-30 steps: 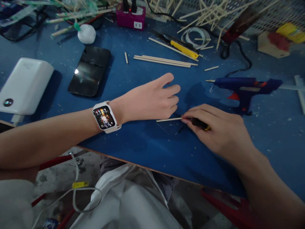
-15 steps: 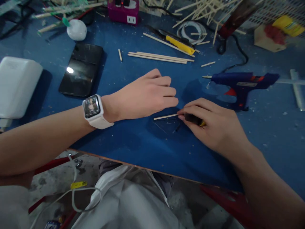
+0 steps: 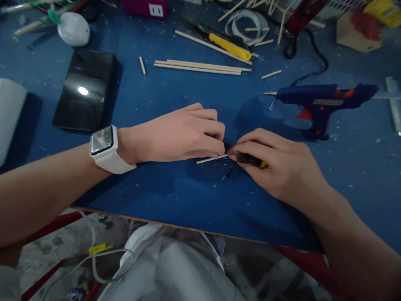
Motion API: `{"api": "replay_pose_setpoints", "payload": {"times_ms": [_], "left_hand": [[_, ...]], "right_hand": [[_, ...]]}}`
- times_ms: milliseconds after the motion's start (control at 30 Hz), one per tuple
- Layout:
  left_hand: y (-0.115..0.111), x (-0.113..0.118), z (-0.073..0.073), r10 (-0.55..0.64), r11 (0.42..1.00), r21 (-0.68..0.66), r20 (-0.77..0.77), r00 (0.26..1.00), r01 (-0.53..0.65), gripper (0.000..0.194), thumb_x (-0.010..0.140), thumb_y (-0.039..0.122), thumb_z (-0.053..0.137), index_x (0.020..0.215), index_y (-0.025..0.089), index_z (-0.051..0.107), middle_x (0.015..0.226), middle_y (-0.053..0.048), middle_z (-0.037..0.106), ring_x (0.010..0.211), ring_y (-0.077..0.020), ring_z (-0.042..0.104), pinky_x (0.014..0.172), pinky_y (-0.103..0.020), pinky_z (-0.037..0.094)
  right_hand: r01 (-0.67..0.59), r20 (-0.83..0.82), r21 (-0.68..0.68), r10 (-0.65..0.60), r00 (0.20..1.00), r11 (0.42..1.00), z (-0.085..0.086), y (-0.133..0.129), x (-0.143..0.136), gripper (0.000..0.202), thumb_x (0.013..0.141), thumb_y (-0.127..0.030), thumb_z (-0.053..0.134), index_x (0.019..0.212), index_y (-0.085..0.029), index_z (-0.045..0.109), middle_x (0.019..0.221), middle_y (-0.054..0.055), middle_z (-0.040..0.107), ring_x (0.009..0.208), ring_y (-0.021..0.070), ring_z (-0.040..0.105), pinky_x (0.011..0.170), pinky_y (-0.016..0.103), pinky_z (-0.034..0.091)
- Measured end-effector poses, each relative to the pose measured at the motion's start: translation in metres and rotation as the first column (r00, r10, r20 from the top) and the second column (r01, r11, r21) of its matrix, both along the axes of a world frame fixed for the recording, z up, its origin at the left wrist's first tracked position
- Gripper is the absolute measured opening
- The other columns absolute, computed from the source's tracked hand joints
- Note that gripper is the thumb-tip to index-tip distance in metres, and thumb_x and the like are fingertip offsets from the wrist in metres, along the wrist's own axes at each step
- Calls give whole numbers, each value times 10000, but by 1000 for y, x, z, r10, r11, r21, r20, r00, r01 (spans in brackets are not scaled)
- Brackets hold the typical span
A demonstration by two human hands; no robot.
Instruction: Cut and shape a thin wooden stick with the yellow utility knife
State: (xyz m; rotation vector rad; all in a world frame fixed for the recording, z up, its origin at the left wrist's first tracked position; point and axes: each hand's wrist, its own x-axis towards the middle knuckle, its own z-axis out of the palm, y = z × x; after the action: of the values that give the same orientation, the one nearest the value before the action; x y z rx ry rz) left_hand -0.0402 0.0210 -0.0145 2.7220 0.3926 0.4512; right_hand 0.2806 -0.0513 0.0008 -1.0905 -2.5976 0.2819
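My left hand (image 3: 184, 133), with a watch on its wrist, has its fingers curled and bent down. Its thumb and index fingertips meet a short thin wooden stick (image 3: 205, 160) just above the blue table. The stick's right end runs into the fingertips of my right hand (image 3: 275, 161), which pinch it. Inside that same hand lies a dark tool (image 3: 249, 159) with a yellow end; its kind is mostly hidden by the fingers. Just below the fingertips, a small dark sliver (image 3: 227, 172) lies on the table.
Beyond my hands lie several wooden sticks (image 3: 200, 68) and a yellow-handled tool (image 3: 230, 47). A blue glue gun (image 3: 313, 98) rests at right, its nozzle pointing left. At left are a black glossy device (image 3: 86, 90) and a white case (image 3: 73, 29). The table edge (image 3: 175, 228) runs near me.
My left hand has come down to the stick, its fingertips now at it. My right hand keeps its pinch. The view has shifted, so things at left sit further left.
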Motion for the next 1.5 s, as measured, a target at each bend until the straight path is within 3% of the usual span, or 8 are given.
{"api": "replay_pose_setpoints", "payload": {"times_ms": [333, 800, 967, 1133, 1367, 1500], "left_hand": [[0, -3, -5, -48, 998, -37, 22, 999, 49, 270, 1350, 376, 662, 1335, 326, 927, 1347, -73, 885, 1237, -276, 773, 1094, -444, 544], [0, -3, -4, -51, 997, -53, -20, 998, 50, 349, 1355, 377, 595, 1413, 340, 938, 1341, -98, 869, 1274, -299, 763, 1137, -486, 571], [0, -3, -6, -58, 997, -58, 17, 998, 59, 363, 1362, 365, 590, 1383, 330, 950, 1343, -99, 872, 1261, -298, 765, 1105, -479, 564], [1, -3, -8, -49, 994, -90, 54, 997, 53, 269, 1317, 344, 704, 1341, 353, 972, 1325, -79, 879, 1220, -283, 771, 1106, -460, 564], [2, -3, -10, -34, 995, -90, 30, 999, 36, 338, 1345, 395, 631, 1353, 366, 968, 1334, -81, 886, 1214, -283, 772, 1130, -483, 590], [1, -3, -12, -25, 993, -109, 91, 996, 35, 279, 1325, 373, 698, 1300, 349, 975, 1307, -66, 892, 1198, -276, 785, 1109, -466, 588]], "right_hand": [[-36, 8, 15, 35, 999, 999, 1, -4, -2, 249, 1298, -269, 683, 1287, -258, 932, 1232, 77, 932, 872, 186, 837, 633, 318, 534], [-20, -7, -51, 19, 1000, 999, 3, 0, 1, 227, 1273, -269, 710, 1222, -272, 931, 1229, 67, 937, 954, 215, 883, 678, 331, 623], [-37, -16, -23, 37, 999, 999, 3, 0, 0, 221, 1281, -264, 707, 1206, -258, 915, 1218, 70, 936, 930, 206, 883, 630, 317, 574], [-25, 11, -45, 25, 1000, 999, 3, -1, 1, 250, 1284, -278, 691, 1217, -267, 932, 1236, 71, 938, 937, 208, 876, 672, 325, 603], [-22, 8, -49, 23, 1000, 999, 3, -1, 0, 266, 1293, -295, 677, 1201, -275, 926, 1222, 67, 936, 938, 209, 867, 688, 333, 605], [-22, -3, -58, 22, 1000, 998, 5, -2, 0, 257, 1297, -280, 674, 1218, -270, 918, 1231, 66, 937, 962, 210, 881, 705, 333, 610]]}}
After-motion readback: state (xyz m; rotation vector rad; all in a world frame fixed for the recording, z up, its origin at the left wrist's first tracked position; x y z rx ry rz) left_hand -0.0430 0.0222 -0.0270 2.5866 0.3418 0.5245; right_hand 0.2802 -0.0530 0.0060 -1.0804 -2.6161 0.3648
